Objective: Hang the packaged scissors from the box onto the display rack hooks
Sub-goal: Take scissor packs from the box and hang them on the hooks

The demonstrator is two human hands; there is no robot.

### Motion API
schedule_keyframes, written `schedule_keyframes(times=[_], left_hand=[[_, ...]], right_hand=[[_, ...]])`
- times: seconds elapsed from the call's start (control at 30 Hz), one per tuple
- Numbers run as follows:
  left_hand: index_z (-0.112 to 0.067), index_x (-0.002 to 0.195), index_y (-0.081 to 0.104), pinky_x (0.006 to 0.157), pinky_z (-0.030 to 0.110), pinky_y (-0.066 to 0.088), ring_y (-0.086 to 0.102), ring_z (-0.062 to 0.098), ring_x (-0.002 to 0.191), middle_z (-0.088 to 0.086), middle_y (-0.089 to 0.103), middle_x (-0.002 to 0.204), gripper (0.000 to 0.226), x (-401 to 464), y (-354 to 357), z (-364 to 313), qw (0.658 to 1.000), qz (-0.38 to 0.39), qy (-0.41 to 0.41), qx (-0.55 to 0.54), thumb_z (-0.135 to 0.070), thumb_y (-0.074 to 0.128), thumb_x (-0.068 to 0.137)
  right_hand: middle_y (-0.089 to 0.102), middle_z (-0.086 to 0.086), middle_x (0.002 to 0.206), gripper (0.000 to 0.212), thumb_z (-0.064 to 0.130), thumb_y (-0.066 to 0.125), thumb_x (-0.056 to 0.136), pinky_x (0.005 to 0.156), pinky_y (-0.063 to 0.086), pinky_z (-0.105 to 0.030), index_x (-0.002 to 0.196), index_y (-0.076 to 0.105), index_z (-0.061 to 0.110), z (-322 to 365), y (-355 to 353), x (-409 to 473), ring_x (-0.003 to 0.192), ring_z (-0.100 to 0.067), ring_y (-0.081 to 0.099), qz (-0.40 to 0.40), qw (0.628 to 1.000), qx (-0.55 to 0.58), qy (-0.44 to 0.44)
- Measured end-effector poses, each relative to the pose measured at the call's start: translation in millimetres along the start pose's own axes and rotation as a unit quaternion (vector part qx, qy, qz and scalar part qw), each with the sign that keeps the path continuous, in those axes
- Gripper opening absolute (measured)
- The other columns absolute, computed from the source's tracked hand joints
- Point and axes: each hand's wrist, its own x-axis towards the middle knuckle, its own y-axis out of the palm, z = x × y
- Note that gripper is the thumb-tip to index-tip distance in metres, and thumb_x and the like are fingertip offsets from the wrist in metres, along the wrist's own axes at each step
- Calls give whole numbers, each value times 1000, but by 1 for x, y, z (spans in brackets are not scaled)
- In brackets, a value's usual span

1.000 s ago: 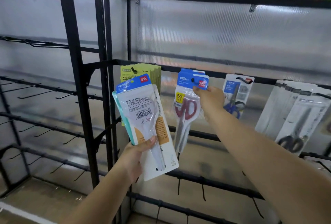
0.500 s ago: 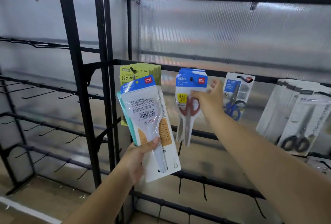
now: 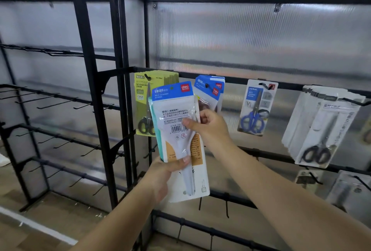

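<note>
My left hand [image 3: 167, 172] grips the lower part of a stack of packaged scissors [image 3: 176, 122] with blue headers, held upright in front of the black display rack [image 3: 120, 70]. My right hand [image 3: 208, 128] pinches the right edge of the front pack near its barcode. Behind my right hand, blue-header packs with red-handled scissors [image 3: 210, 88] hang on a hook. A yellow-green pack of scissors [image 3: 143, 100] hangs to the left of them, partly hidden by the held stack.
A pack with blue-handled scissors [image 3: 256, 108] and several white packs with black scissors [image 3: 319, 130] hang further right. Rows of bare hooks [image 3: 60, 102] stick out of the left rack section. Bare hooks [image 3: 226, 208] also line the lower bars.
My right hand let go of the hung red-handled pack and came back down-left to the stack in my left hand. The view moved closer and the stack rose slightly.
</note>
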Motion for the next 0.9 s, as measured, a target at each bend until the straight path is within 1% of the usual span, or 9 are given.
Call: schedule_keyframes(times=[0.07,0.13,0.2,0.3,0.43,0.53,0.63,0.73,0.9], left_hand=[[-11,94,68,72,35,54,71,23,80,8,74,89,35,-2,1,-2,1000,-3,6,1,-15,74,60],[-10,97,68,85,41,51,68,28,90,10,73,92,39,-3,0,-5,1000,-17,12,-8,-13,80,61],[-6,102,66,91,43,49,65,30,92,11,72,93,41,-3,-3,-9,999,-41,24,-23,-11,78,63],[-5,101,66,85,40,51,66,26,84,8,73,87,25,-3,-2,-13,997,-60,48,-13,-8,67,76],[-9,94,67,87,39,50,65,25,84,5,73,84,12,-4,2,-13,995,-75,64,1,-5,63,84],[-10,92,68,69,34,55,68,24,76,7,72,81,9,-2,11,-10,994,-78,74,0,-6,62,86],[-10,90,69,47,24,52,69,15,61,2,72,70,13,0,27,-5,991,-94,94,-26,0,62,85],[-11,85,69,46,17,50,68,7,58,-1,72,66,18,1,41,-3,986,-95,124,-49,3,59,86],[-13,83,71,53,27,56,70,17,63,5,73,72,16,5,37,-3,990,-69,103,-70,1,62,84]], right_hand=[[71,-12,87,15,18,76,76,75,57,-38,80,66,8,3,-4,1,83,-28,68,-21,999,-27,-15],[71,-4,81,6,14,73,78,60,54,-21,76,68,15,2,-9,2,71,-17,67,-16,999,-19,-30],[71,0,81,14,11,71,80,54,49,-13,74,67,22,0,-12,1,67,-6,64,-18,999,4,-32],[70,0,91,18,10,69,82,62,55,-17,75,65,26,-4,-12,-2,80,-11,67,-30,998,37,-35],[68,11,77,25,5,67,83,72,55,-30,74,62,29,-3,-11,-1,80,-14,66,-76,992,93,-24],[68,5,97,16,9,62,88,87,53,-32,99,64,20,-5,-2,-8,95,-12,64,-87,994,51,-35],[56,3,125,35,17,53,94,93,46,-21,129,51,17,-13,14,-23,113,-8,53,-87,995,14,-47],[39,1,138,43,24,50,95,99,37,-18,137,44,14,-16,19,-28,125,-9,41,-90,994,-35,-50],[26,1,138,60,42,67,81,109,35,-40,130,44,16,-10,9,-22,130,-18,32,-65,992,-110,17]])
